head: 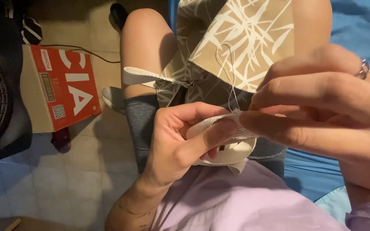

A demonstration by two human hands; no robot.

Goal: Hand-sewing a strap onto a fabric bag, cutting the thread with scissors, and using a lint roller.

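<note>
A: Looking down from the head camera, we saw the left hand (180, 137) come up from about 7 o'clock, wrist bent and palm turned toward us. Its fingers were curled around a folded white webbing strap (225, 141), with the thumb (219, 130) pressed flat across the top of the fold.

B: And the right hand (322, 102)?

A: We saw it reach in from 3 o'clock, knuckles up, with a ring (364, 68) on one finger. Its thumb and forefinger were pinched together just at the strap's upper edge, touching the left thumb's tip. We took them to be gripping something very thin there, but we could not tell what was between the fingertips.

B: Where was the thread (228, 68)?

A: We saw a pale loop of it rising from the pinch toward 12 o'clock, lying over a beige cloth with a white leaf print (245, 42). That cloth was draped over the lap, at 12 o'clock from the hands.

B: Anything else near the strap?

A: We noted a second length of white webbing (144, 77) running out from the cloth toward 10 o'clock, across a bare knee (144, 38). A red and white cardboard box (67, 85) stood on the tiled floor (65, 179) at 9 o'clock, well apart from the hands, and blue fabric (360, 25) lay at 2 o'clock.
</note>
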